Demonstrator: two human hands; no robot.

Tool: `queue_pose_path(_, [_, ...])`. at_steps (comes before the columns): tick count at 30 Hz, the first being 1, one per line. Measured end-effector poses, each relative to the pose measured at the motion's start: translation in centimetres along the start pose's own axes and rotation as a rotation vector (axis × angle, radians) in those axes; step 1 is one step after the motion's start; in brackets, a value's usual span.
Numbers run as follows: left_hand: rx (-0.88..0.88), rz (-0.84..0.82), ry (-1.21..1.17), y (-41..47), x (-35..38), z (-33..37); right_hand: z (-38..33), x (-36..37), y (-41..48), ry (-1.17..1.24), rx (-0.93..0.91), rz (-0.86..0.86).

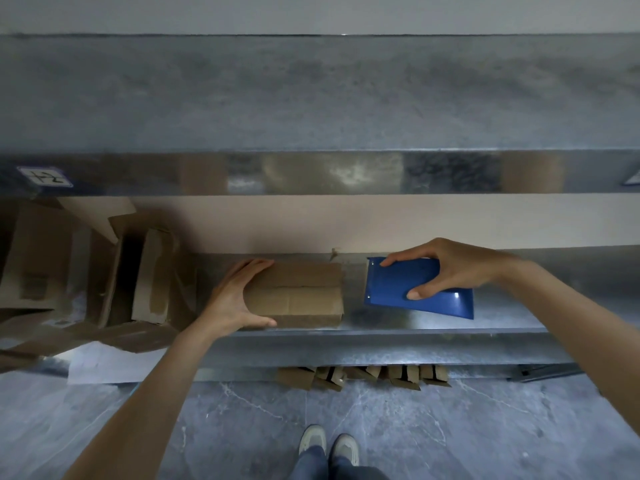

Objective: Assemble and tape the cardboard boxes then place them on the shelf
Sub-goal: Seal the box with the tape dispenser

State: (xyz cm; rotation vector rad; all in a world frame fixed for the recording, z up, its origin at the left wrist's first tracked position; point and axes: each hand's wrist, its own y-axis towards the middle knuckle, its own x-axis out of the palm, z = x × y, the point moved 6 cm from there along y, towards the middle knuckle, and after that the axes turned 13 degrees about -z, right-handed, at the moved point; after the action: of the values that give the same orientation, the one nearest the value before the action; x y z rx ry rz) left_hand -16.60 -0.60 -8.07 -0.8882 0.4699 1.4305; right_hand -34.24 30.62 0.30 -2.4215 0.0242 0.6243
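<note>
A small brown cardboard box (301,294) with its flaps closed sits on the middle metal shelf (433,322). My left hand (235,299) grips the box's left end, fingers over the far edge and thumb along the near side. My right hand (446,266) holds a blue tape dispenser (398,285) just right of the box, fingers over its top and thumb on its near face. The dispenser is low over the shelf; I cannot tell whether it touches the surface.
Several open and flattened cardboard boxes (138,271) crowd the shelf's left part. An upper metal shelf (311,98) juts out above. More folded cardboard (363,375) lies under the lowest shelf. My shoes (329,445) stand on the grey marbled floor.
</note>
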Motion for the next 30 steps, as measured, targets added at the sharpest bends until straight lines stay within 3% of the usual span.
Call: queue_pose_path(30, [0.013, 0.017, -0.011, -0.1, -0.1, 0.3, -2.2, 1.2, 5.5, -0.193, 0.126, -0.023])
